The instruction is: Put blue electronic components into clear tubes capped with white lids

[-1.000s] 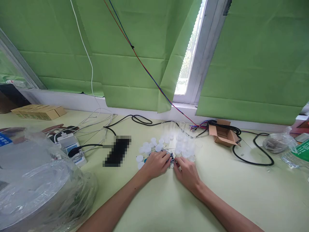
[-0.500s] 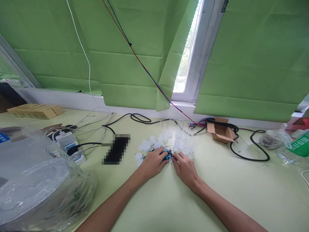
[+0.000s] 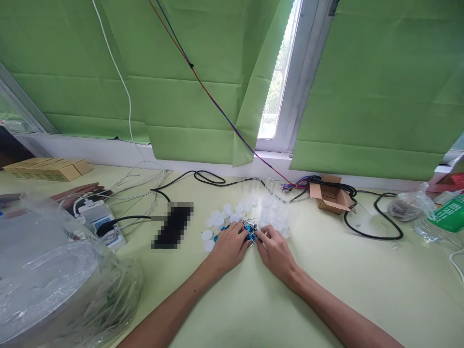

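A small heap of blue components with thin metal leads (image 3: 250, 230) lies on the pale table, partly covered by my fingers. My left hand (image 3: 230, 245) rests over its left side, fingers bent down around some of the blue pieces. At the right edge of the heap, my right hand (image 3: 274, 249) has thumb and fingertips drawn together by the leads; what is between them is too small to make out. Round white translucent caps (image 3: 210, 222) are scattered left of and behind the heap. Several clear plastic tubes or cups (image 3: 273, 212) are gathered behind my right hand.
An open cardboard box (image 3: 331, 199) stands at the back right beside black cable (image 3: 380, 236). A bottle with a green label (image 3: 445, 215) lies far right. Plastic-wrapped material (image 3: 72, 290) fills the left front, near a power strip (image 3: 108, 229) and a blurred-out black area (image 3: 174, 224).
The view has shifted slightly. My right fingertips have moved a little at the edge of the heap, and more blue pieces show between my hands. My left hand stays over the heap.
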